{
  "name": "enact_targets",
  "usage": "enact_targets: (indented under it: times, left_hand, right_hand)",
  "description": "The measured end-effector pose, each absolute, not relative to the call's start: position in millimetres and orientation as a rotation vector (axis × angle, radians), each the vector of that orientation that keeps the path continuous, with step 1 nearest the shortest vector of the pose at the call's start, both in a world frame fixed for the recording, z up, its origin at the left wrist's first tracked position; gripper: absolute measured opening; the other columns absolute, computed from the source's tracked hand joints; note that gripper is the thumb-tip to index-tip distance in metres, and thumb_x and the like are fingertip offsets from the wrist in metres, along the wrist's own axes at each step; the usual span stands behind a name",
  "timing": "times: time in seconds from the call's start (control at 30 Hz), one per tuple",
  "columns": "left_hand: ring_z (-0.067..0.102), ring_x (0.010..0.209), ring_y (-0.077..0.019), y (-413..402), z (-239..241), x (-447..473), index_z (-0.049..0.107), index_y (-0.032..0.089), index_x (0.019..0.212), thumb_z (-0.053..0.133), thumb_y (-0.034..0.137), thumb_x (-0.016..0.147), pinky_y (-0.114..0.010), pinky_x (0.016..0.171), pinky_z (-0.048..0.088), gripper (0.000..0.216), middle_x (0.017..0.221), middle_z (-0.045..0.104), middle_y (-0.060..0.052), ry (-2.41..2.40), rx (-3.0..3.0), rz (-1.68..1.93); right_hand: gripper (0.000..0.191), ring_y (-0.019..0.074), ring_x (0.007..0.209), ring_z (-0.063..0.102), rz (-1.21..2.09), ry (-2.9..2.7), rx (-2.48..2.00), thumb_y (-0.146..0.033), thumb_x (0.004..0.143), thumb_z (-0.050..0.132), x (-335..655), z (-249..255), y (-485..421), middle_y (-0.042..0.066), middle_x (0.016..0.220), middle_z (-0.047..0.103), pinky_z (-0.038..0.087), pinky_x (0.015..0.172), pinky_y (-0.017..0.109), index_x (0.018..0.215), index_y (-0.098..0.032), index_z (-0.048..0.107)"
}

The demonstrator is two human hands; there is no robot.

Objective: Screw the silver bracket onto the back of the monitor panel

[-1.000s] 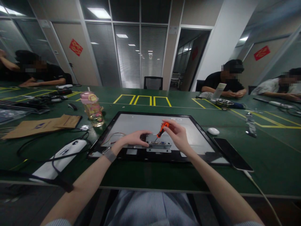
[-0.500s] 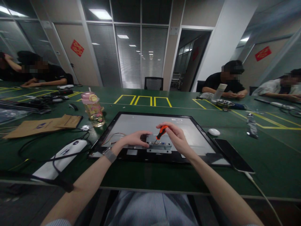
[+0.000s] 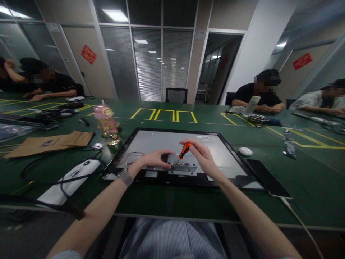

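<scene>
My right hand (image 3: 201,154) is closed around the orange-and-black handle of a screwdriver (image 3: 185,150). The screwdriver leans, its thin shaft pointing down and to the left at a metal bracket (image 3: 183,172) that carries small connectors. At the bracket's left side is my left hand (image 3: 156,159), thumb and fingers curved in a C with the fingertips against its edge. The bracket lies at the near edge of a flat display panel (image 3: 151,142), grey-backed and black-framed, on the green table. The exact spot under the screwdriver's tip is too small to make out.
Left of the panel stand a pink-lidded bottle (image 3: 107,124), a brown paper bag (image 3: 48,145) and a white power strip (image 3: 71,181) with black cables. To the right lie a white mouse (image 3: 245,151) and a phone (image 3: 268,178) with a cable. Several people sit across the table.
The screwdriver's handle has shifted slightly left and turned a little in my right hand. My left hand and the panel stay in place.
</scene>
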State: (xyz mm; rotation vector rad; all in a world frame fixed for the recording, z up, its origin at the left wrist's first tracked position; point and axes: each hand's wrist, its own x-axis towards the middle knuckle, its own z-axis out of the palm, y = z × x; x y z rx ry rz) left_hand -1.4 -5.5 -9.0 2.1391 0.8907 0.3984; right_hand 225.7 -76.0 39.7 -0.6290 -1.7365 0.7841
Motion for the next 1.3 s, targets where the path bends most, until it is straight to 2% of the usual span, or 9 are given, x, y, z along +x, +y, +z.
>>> enact_targets:
  times: [0.1, 0.2, 0.3, 0.53, 0.7, 0.77, 0.93, 1.13, 1.3]
  left_hand:
    - [0.046, 0.121, -0.0241, -5.3, -9.2, -1.3, 0.047, 0.024, 0.128, 0.073, 0.043, 0.065, -0.035, 0.104, 0.035, 0.071, 0.133, 0.050, -0.004, 0.881, 2.140, 0.397]
    - [0.046, 0.122, -0.0230, -5.7, -8.0, -1.3, 0.047, 0.023, 0.129, 0.073, 0.043, 0.066, -0.033, 0.104, 0.034, 0.071, 0.133, 0.049, -0.004, 0.857, 2.151, 0.394]
    - [0.046, 0.121, -0.0235, -6.4, -6.7, -1.6, 0.047, 0.023, 0.128, 0.072, 0.044, 0.066, -0.033, 0.103, 0.035, 0.070, 0.134, 0.049, -0.004, 0.858, 2.160, 0.397]
    - [0.043, 0.125, -0.0235, -5.7, -7.5, -1.6, 0.047, 0.024, 0.129, 0.072, 0.044, 0.066, -0.034, 0.106, 0.031, 0.071, 0.137, 0.047, -0.003, 0.864, 2.178, 0.394]
    - [0.044, 0.125, -0.0232, -7.4, -6.1, -0.9, 0.046, 0.023, 0.130, 0.073, 0.042, 0.066, -0.034, 0.106, 0.031, 0.072, 0.138, 0.046, -0.005, 0.856, 2.143, 0.401]
    - [0.045, 0.124, -0.0236, -8.2, -5.4, -1.0, 0.046, 0.023, 0.130, 0.073, 0.042, 0.066, -0.034, 0.106, 0.032, 0.072, 0.137, 0.047, -0.005, 0.864, 2.131, 0.399]
    - [0.040, 0.128, -0.0261, -8.3, -4.9, -1.7, 0.047, 0.025, 0.129, 0.073, 0.046, 0.064, -0.038, 0.109, 0.029, 0.073, 0.139, 0.045, -0.004, 0.912, 2.137, 0.379]
    - [0.040, 0.128, -0.0255, -7.5, -5.5, -1.8, 0.046, 0.026, 0.130, 0.072, 0.048, 0.064, -0.037, 0.109, 0.029, 0.074, 0.139, 0.045, -0.003, 0.922, 2.143, 0.377]
    - [0.039, 0.129, -0.0268, -5.4, -7.1, -1.9, 0.046, 0.025, 0.130, 0.073, 0.049, 0.063, -0.039, 0.108, 0.029, 0.077, 0.140, 0.043, -0.004, 0.941, 2.149, 0.359]
  right_hand:
    - [0.013, 0.0185, 0.096, 0.055, 0.779, -1.722, -0.607, -0.029, 0.084, 0.058, 225.6, 38.8, -74.7, 0.005, 0.097, 0.058, 0.048, 0.080, 0.034, 0.093, -0.025, 0.067]
    - [0.018, 0.0174, 0.090, 0.058, 0.777, -1.734, -0.622, -0.029, 0.087, 0.054, 225.6, 38.3, -75.0, 0.005, 0.095, 0.059, 0.049, 0.077, 0.034, 0.099, -0.026, 0.066]
    - [0.027, 0.0187, 0.097, 0.060, 0.730, -1.759, -0.644, -0.029, 0.092, 0.045, 224.7, 41.3, -78.9, 0.006, 0.102, 0.063, 0.048, 0.086, 0.038, 0.114, -0.027, 0.060]
    - [0.031, 0.0201, 0.111, 0.058, 0.827, -1.795, -0.617, -0.028, 0.093, 0.042, 221.9, 43.4, -83.5, 0.006, 0.119, 0.062, 0.043, 0.099, 0.043, 0.122, -0.028, 0.055]
    - [0.026, 0.0192, 0.090, 0.060, 0.524, -1.703, -0.726, -0.026, 0.082, 0.062, 219.8, 35.3, -80.1, 0.005, 0.096, 0.061, 0.050, 0.082, 0.037, 0.108, -0.028, 0.065]
    - [0.024, 0.0194, 0.088, 0.058, 0.416, -1.705, -0.757, -0.026, 0.081, 0.062, 220.0, 35.7, -80.7, 0.005, 0.092, 0.059, 0.049, 0.082, 0.038, 0.105, -0.027, 0.066]
    - [0.033, 0.0208, 0.102, 0.059, 0.619, -1.751, -0.684, -0.023, 0.090, 0.047, 221.3, 38.1, -81.5, 0.009, 0.115, 0.057, 0.049, 0.089, 0.041, 0.122, -0.027, 0.055]
    - [0.027, 0.0196, 0.092, 0.059, 0.520, -1.670, -0.743, -0.026, 0.084, 0.057, 222.9, 32.2, -75.5, 0.007, 0.100, 0.059, 0.052, 0.083, 0.039, 0.111, -0.027, 0.063]
    - [0.037, 0.0210, 0.106, 0.059, 0.710, -1.729, -0.639, -0.025, 0.090, 0.048, 224.7, 32.6, -76.3, 0.008, 0.122, 0.056, 0.050, 0.092, 0.042, 0.126, -0.030, 0.051]
